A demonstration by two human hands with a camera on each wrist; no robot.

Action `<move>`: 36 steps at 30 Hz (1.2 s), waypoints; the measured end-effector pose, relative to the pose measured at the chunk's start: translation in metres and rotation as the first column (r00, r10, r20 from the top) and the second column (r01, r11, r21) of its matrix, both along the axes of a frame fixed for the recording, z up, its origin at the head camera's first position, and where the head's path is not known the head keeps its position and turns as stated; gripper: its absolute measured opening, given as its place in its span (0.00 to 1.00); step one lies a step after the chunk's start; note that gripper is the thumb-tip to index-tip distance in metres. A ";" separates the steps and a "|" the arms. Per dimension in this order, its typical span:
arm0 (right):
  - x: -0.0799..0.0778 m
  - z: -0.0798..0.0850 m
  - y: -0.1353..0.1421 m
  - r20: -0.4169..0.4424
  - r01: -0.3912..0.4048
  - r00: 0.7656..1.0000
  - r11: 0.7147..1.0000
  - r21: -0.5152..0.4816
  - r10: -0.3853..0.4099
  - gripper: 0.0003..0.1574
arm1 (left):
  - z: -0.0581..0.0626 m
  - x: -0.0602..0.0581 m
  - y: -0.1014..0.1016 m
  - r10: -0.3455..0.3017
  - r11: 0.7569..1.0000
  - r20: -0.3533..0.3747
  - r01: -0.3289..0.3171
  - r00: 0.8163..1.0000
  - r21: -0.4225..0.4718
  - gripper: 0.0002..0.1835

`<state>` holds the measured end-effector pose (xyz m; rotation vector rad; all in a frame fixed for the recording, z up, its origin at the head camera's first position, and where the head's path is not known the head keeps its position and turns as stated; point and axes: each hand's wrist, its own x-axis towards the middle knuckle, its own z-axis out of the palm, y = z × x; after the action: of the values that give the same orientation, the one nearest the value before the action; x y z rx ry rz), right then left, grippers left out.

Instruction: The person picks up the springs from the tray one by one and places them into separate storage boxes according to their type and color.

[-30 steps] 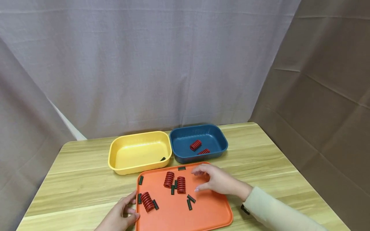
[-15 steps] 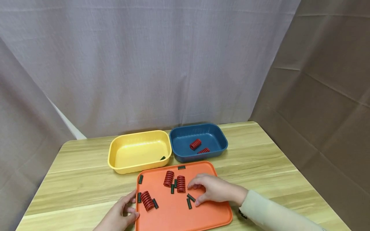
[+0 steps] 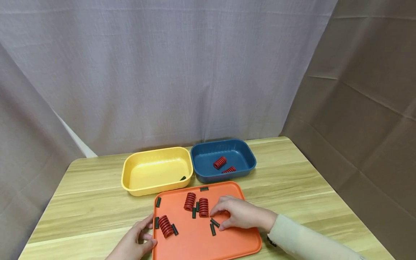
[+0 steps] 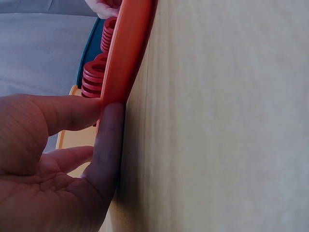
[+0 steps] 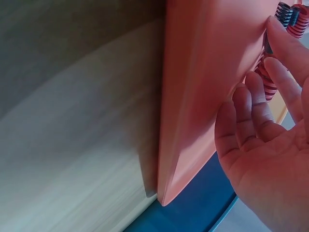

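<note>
My left hand (image 3: 134, 238) holds the left rim of the orange tray (image 3: 234, 245), thumb and fingers at its edge. In the left wrist view, the rim lies between two digits of the left hand (image 4: 53, 150). My right hand (image 3: 243, 213) is low over the tray, thumb and index finger apart at either end of a small black spring (image 3: 215, 222). A second black spring (image 3: 212, 229) lies beside it. In the right wrist view, the black spring (image 5: 268, 44) shows between the tips of the right hand (image 5: 270, 116). A red spring (image 3: 203, 207) lies left of the fingertips.
Two more red springs (image 3: 166, 226) and several small black springs (image 3: 158, 202) are spread over the tray. Behind it stand a yellow bin (image 3: 143, 189) with a black spring inside and a blue bin (image 3: 208, 178) with two red springs. A grey curtain (image 3: 146, 72) backs the table.
My right hand has come down and left onto the tray, its thumb and index finger drawing nearer the black spring. My left hand stays at the rim.
</note>
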<state>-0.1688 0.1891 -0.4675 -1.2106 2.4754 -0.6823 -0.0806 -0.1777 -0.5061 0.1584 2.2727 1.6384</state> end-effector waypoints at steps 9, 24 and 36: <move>0.002 0.002 -0.003 -0.002 0.010 1.000 1.000 0.020 -0.010 0.21 | 0.000 -0.001 0.000 -0.006 1.000 0.003 0.005 1.000 0.007 0.45; -0.001 -0.001 -0.003 0.042 0.066 0.997 0.997 0.028 -0.067 0.17 | 0.000 -0.001 0.001 0.002 1.000 0.017 -0.002 1.000 0.004 0.45; -0.007 0.003 -0.004 0.099 0.226 0.971 0.972 -0.063 -0.219 0.14 | 0.000 0.000 0.000 -0.007 1.000 0.000 0.007 1.000 0.002 0.45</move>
<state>-0.1761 0.1846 -0.4644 -0.9104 2.5519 -0.8739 -0.0806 -0.1775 -0.5058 0.1671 2.2686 1.6369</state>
